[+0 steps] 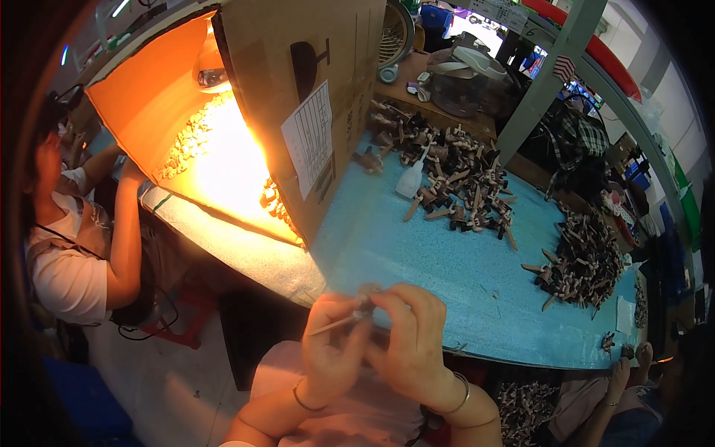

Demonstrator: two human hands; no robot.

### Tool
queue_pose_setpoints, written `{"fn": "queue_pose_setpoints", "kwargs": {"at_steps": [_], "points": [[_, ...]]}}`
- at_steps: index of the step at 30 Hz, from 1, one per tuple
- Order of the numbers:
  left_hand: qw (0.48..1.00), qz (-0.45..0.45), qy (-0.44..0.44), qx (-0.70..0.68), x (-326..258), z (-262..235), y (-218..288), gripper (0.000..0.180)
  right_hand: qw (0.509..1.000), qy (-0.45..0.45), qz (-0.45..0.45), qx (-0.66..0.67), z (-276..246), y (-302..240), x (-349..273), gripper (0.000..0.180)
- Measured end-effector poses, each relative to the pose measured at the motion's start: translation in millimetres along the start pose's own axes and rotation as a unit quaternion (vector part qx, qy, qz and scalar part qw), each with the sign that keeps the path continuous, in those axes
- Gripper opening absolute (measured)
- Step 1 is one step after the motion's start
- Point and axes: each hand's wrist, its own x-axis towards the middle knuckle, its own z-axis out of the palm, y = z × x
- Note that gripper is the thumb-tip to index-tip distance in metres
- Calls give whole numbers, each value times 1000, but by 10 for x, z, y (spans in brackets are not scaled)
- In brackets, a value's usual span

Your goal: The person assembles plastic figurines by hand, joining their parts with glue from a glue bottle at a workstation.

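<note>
My left hand (pixel 328 346) and my right hand (pixel 415 335) meet over the near edge of the table. Both are closed, fingertips pinching a small dark figurine piece (pixel 363 304) between them. From my left fingers a thin, pale tan strip (pixel 333 326) sticks out to the left; the fingers hide how it joins the piece. Beyond my hands, a heap of small brown, black and tan figurines (pixel 469 186) lies on the blue table (pixel 417 268). A white squeeze bottle (pixel 411 179) with a thin nozzle leans among them.
A cardboard box (pixel 328 89) glows inside under a lamp (pixel 212 71), over small heaped parts. A second figurine heap (pixel 585 257) lies to the right. One co-worker (pixel 74 253) sits at left; another's hand (pixel 620 376) is at the right edge. A fan (pixel 395 33) stands behind.
</note>
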Motion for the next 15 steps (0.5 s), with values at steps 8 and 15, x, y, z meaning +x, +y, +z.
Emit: {"fn": "queue_pose_setpoints", "kwargs": {"at_steps": [8,15], "points": [[975,48,-132,170,116,-157,157,62,918,-41,152,363,-25,394,-123,61],[943,80,-215,241,224,-100,258,73,724,-27,226,651,1,384,-265,79]]}}
